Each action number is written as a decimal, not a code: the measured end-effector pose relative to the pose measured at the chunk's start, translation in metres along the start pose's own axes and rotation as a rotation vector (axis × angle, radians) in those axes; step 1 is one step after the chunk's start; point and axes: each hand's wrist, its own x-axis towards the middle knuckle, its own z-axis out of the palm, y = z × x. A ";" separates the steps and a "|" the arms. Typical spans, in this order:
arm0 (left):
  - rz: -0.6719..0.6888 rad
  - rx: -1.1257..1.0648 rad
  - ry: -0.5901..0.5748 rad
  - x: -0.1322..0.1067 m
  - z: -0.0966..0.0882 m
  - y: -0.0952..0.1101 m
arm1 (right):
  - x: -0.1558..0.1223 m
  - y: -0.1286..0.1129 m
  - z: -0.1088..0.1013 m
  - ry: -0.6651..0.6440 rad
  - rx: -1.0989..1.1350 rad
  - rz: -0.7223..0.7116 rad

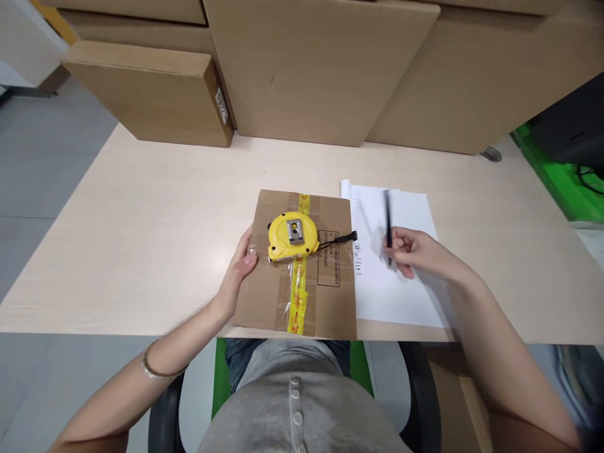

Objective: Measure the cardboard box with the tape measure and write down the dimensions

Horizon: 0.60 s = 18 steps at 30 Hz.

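At the near edge of the desk (141,239), right in front of the person, there's a flat cardboard parcel (264,296) w/ a yellow tape measure (292,237) sitting on top. Its black wrist strap trails toward the paper sheet (401,296) just to the right. Left hand (238,270) clasps the parcel's left edge, thumb on top. Right hand (415,251) is pinched round a black pen (387,220), tip on the sheet beside a column of handwriting. It's blurry, so prob mid-stroke.

IMO for the jotting bit: brace the heel of the right hand on the sheet so it doesn't slide, since nothing else pins it. Hold the parcel level w/ the left so the tape measure doesn't slip off. Big cartons (321,69) line the far edge, well apart.
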 end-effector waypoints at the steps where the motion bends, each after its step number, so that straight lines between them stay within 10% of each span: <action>1: -0.001 0.000 0.000 0.000 0.000 0.000 | -0.002 0.003 0.005 0.023 0.076 -0.052; 14: -0.022 -0.015 -0.010 -0.003 0.001 0.003 | 0.001 -0.010 0.038 -0.079 -0.267 -0.349; 18: -0.041 -0.006 -0.006 -0.004 0.000 0.003 | 0.000 -0.016 0.013 0.150 -0.399 -0.366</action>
